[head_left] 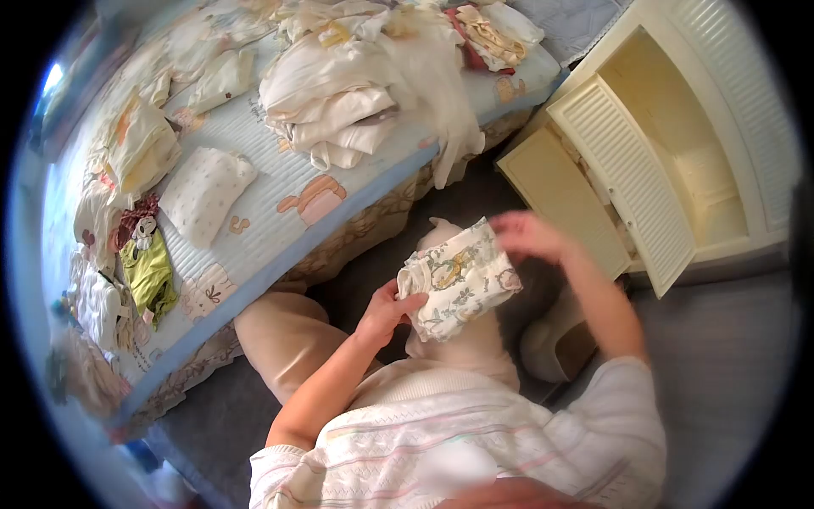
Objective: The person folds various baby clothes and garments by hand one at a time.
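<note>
Striped top (390,428) nearest; folded cloth (465,280) between hands (388,314) (530,236).

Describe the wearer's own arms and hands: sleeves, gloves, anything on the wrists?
Left hand and right hand: both ungloved, the right one blurred. No watch or bracelet visible; can't rule out rings. Short, loose whitish sleeves belong to a textured knit top with thin pinkish stripes.

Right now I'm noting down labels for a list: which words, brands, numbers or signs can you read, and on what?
None can be read for certain.
Bed cover: a brown squiggle, possibly a letter or number, is too unclear.
Folded cloth: printed pattern, no readable words.
Cabinet door: no text visible.
</note>
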A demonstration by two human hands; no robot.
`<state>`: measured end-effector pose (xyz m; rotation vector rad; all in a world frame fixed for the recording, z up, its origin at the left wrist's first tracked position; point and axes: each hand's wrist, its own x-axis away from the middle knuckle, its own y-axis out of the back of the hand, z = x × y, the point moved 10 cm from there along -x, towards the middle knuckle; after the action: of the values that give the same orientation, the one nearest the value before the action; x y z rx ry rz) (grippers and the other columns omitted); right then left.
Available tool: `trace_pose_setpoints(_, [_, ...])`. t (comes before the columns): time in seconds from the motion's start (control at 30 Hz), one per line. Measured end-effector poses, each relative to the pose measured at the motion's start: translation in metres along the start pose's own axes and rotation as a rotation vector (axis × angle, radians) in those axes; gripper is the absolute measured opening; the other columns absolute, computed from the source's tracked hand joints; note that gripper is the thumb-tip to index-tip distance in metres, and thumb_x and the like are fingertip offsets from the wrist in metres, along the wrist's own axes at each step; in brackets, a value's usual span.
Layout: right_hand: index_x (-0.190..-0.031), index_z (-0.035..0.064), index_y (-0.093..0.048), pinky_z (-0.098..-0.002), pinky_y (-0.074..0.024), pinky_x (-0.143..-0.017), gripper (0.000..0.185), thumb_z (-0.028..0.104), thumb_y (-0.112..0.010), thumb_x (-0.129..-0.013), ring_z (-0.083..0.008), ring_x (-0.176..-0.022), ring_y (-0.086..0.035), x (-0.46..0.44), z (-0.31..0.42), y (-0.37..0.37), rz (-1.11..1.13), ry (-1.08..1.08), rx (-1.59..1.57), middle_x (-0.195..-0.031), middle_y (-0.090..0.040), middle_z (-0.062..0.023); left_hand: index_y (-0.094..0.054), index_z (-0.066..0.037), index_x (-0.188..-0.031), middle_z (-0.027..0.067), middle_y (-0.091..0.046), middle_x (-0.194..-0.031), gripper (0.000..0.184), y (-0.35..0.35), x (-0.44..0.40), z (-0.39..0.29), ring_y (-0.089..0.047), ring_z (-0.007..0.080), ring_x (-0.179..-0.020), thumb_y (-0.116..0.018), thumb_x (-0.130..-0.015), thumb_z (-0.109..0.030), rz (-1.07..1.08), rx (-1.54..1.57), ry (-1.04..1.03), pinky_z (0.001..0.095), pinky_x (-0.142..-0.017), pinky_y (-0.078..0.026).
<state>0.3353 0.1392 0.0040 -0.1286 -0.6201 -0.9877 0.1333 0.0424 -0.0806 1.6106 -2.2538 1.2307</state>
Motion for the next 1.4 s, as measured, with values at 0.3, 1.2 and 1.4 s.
trace_pose_setpoints(0.3, [-0.112, 0.0096, -0.057, -0.0355, -0.0472, -0.078, 0.049, 0.037, -0.065, -0.073, -0.0266, -0.091, -0.061, -0.110, 0.202, 0.228, -1.072, 0.500, 0.830, -0.099, -0.063, -0.0133, -0.035, 0.001, -0.130, 0.0060, -0.059, -0.102, 0.060, 0.029, 0.000, -0.017, -0.057, 0.0132, -0.089, -0.064, -0.082, -0.023, -0.092, -0.150, -0.044, 0.0265, -0.071, -0.048])
trace_pose_setpoints(1.2, [-0.104, 0.0022, -0.058, -0.0363, -0.0485, -0.074, 0.031, 0.019, -0.055, -0.077, -0.0272, -0.086, -0.060, -0.151, 0.211, 0.349, -1.110, 0.465, 0.242, -0.099, -0.062, -0.0136, -0.053, -0.002, -0.112, 0.0066, -0.062, -0.091, 0.036, 0.077, -0.022, 0.012, -0.061, 0.0149, -0.076, -0.063, -0.081, -0.015, -0.101, -0.114, 0.097, 0.0251, -0.066, -0.049])
trace_pose_setpoints(1.4, [-0.113, -0.0010, -0.051, -0.0306, -0.0504, -0.068, 0.031, 0.006, -0.049, -0.083, -0.0192, -0.080, -0.059, -0.065, 0.228, 0.308, -0.843, 0.706, -0.316, -0.103, -0.056, -0.0120, -0.053, -0.002, -0.113, 0.0071, -0.062, -0.091, 0.034, 0.070, -0.011, -0.036, -0.061, 0.0153, -0.076, -0.061, -0.082, -0.013, -0.110, -0.076, -0.077, 0.0258, -0.065, -0.049])
